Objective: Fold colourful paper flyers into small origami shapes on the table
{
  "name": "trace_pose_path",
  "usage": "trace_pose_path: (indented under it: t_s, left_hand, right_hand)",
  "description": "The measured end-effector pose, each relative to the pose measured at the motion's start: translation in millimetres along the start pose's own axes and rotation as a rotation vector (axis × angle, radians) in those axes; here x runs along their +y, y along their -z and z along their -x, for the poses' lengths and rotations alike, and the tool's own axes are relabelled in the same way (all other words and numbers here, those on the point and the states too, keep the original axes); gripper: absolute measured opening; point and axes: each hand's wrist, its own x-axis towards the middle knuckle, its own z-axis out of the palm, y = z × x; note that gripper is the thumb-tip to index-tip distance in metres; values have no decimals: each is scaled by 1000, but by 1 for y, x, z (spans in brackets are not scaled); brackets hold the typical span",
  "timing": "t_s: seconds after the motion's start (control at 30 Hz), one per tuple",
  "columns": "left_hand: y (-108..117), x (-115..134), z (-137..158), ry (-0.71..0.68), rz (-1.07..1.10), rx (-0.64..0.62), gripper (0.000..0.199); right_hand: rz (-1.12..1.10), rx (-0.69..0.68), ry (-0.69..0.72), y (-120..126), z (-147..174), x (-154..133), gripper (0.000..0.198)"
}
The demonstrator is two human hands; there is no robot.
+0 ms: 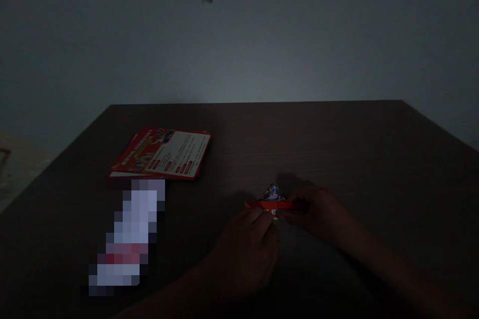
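A small piece of folded printed paper [274, 193] lies low over the table between my hands. It has a dark patterned triangular point on the far side and a red band with white characters across the front. My left hand [251, 245] has its fingers curled and pressed on the near left part of the paper. From the right, my right hand [316, 208] pinches the right end of the red band between thumb and fingers. Dim light and the fingers hide the paper's lower edge and right tip.
A stack of red and white printed leaflets [175, 157] sits at the table's left. Nearer me is a long, pale, pixelated object [136, 227] that I cannot identify. The dark wooden table [299, 134] ends at a grey wall [299, 35] with a dark mark high up.
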Motion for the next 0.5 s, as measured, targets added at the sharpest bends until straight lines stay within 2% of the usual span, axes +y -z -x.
trace_pose_path:
  t_s: [0.2, 0.5]
  left_hand:
    - [0, 1, 0, 14, -3, 34, 13]
    - [0, 0, 0, 13, -4, 2, 14]
  right_hand:
    - [3, -11, -19, 0, 0, 0, 15]
    - [-31, -50, -46, 8, 0, 3, 13]
